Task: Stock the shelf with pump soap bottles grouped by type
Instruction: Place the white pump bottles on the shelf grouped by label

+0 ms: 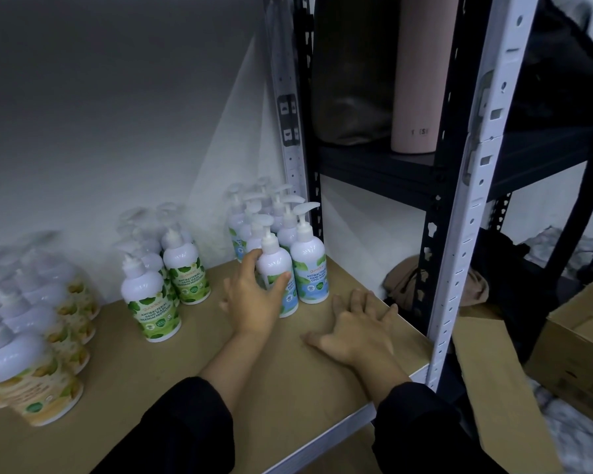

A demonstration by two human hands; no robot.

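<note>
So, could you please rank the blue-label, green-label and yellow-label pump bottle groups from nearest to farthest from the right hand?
From the right hand, flat on the shelf board:
1. Blue-label white pump bottles, just behind it, back right corner.
2. Green-label white pump bottles, further left, mid-shelf.
3. Yellow-label white pump bottles, far left, blurred.

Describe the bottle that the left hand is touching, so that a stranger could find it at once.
On the brown shelf board, look at the blue-label group in the back right corner. The bottle stands at the group's front left, with the left hand wrapped around it; its neighbour stands free.
</note>
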